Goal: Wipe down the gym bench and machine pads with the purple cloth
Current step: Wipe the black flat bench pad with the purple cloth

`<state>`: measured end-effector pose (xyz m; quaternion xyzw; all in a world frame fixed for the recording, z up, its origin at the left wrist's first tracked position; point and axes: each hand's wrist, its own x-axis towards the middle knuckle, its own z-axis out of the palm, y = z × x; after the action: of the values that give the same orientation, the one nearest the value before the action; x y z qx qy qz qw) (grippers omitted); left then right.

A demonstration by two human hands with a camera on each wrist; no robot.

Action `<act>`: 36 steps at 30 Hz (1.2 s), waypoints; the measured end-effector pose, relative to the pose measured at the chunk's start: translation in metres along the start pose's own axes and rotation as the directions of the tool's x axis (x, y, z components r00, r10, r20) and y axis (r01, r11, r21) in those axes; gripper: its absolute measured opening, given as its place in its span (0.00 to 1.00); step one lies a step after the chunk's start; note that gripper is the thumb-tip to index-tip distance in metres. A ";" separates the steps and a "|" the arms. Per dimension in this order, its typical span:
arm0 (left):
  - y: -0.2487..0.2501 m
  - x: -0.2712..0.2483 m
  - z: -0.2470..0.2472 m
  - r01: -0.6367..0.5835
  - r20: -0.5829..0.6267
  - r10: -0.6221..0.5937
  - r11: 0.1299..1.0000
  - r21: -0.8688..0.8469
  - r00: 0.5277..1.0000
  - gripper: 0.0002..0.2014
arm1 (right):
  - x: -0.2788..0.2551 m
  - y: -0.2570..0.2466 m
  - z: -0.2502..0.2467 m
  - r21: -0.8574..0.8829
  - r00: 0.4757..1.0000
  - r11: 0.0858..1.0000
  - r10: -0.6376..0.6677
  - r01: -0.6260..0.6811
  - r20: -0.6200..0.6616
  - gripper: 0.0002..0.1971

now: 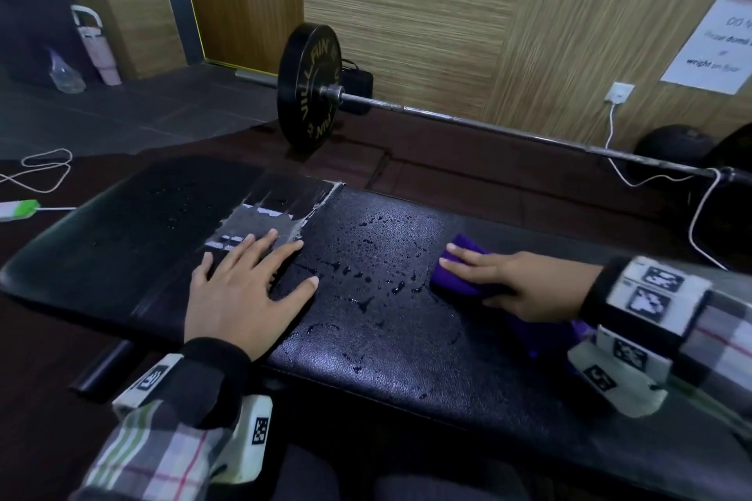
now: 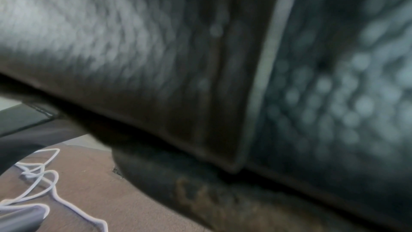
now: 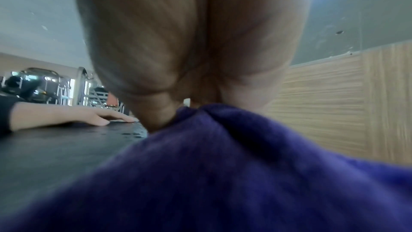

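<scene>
A long black padded gym bench [image 1: 366, 338] runs across the head view, with water droplets [image 1: 366, 281] beaded on its middle and a torn, taped patch [image 1: 264, 220] near the seam. My left hand [image 1: 248, 289] lies flat on the pad with fingers spread, just left of the droplets. My right hand [image 1: 508, 281] presses the purple cloth [image 1: 455, 277] onto the pad with straight fingers, to the right of the wet area. In the right wrist view the purple cloth [image 3: 211, 174] fills the bottom under my palm [image 3: 189, 41], and my left hand [image 3: 73, 114] shows at the far left.
A barbell with a black plate [image 1: 307, 87] lies on the floor behind the bench. White cables [image 1: 700, 211] trail from a wall socket [image 1: 620, 91] at the right and across the floor [image 2: 40, 179] at the left. A pink bottle [image 1: 99, 49] stands at the back left.
</scene>
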<state>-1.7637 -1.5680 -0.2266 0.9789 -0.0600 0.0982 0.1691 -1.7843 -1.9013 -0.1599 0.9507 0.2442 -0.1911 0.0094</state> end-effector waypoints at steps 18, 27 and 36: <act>-0.001 0.001 0.002 -0.003 0.004 0.002 1.000 0.011 1.000 0.35 | 0.007 -0.017 -0.007 -0.002 0.964 0.964 0.266 -0.266 0.016 0.37; -0.002 0.001 0.002 -0.021 -0.011 0.021 1.000 0.021 1.000 0.36 | -0.074 -0.081 0.061 0.176 0.893 0.938 0.340 -0.298 -0.294 0.30; -0.004 0.002 0.002 -0.032 -0.007 0.032 0.999 0.000 0.999 0.32 | -0.041 -0.110 0.082 0.391 0.537 0.703 0.709 -0.594 -0.457 0.30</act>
<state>-1.7614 -1.5654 -0.2291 0.9774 -0.0749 0.1044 0.1677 -1.8981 -1.8319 -0.2127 0.9786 -0.1577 0.1019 -0.0841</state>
